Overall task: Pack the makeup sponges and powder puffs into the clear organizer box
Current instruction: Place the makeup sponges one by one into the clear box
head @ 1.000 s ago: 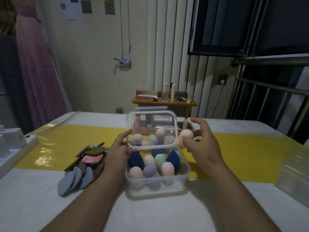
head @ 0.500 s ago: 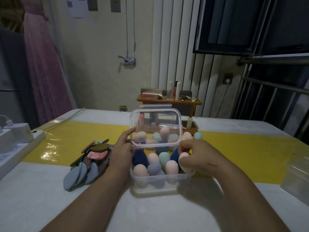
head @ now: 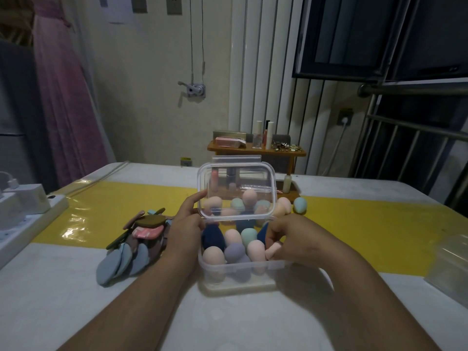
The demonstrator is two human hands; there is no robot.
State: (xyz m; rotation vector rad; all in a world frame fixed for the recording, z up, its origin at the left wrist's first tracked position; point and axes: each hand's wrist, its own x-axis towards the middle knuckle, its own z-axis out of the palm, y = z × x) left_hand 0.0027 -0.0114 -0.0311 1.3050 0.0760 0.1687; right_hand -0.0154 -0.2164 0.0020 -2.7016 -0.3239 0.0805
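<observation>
The clear organizer box (head: 238, 276) stands in front of me with its hinged lid (head: 236, 191) raised upright. Several egg-shaped sponges in navy, pink, mint and lilac stand inside it. My left hand (head: 186, 228) holds the lid's left edge with thumb and fingers. Over the box's right side, my right hand (head: 291, 239) pinches a pink sponge (head: 272, 250) inside the box. Behind the lid lie more loose sponges, among them a peach sponge (head: 283, 206) and a teal sponge (head: 300, 205). A heap of flat powder puffs (head: 134, 239) in blue, pink, brown and olive lies left of the box.
A white power strip with plugs (head: 22, 211) sits at the table's left edge. A clear plastic container (head: 450, 264) stands at the right edge. A small bottle (head: 287, 183) and a wooden shelf of cosmetics (head: 255, 148) are behind the box. A yellow mat (head: 367, 224) crosses the table.
My right hand carried the pink sponge from beside the lid down into the box's right side. My left hand stayed on the lid.
</observation>
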